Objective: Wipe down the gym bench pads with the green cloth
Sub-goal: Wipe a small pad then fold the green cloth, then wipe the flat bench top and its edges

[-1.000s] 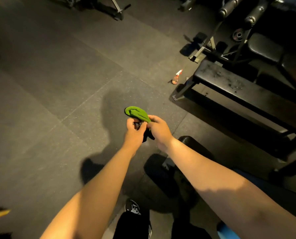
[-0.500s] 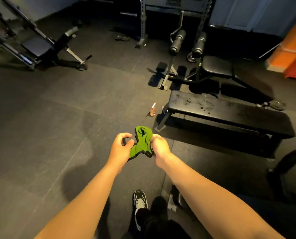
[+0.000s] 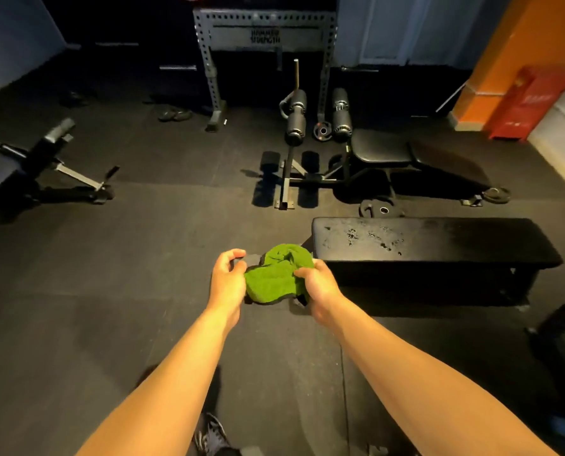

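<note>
Head cam: L hand [image 3: 228, 278] + R hand [image 3: 318, 286] grip green cloth [image 3: 272, 277] (bunched).

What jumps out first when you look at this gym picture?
The bright green cloth, bunched up between the left hand and right hand in the middle, stands out most against the dark floor. Just behind it to the right sits the long black flat bench, its pad scuffed with pale marks. At the far right an orange wall and a red box glow.
</note>
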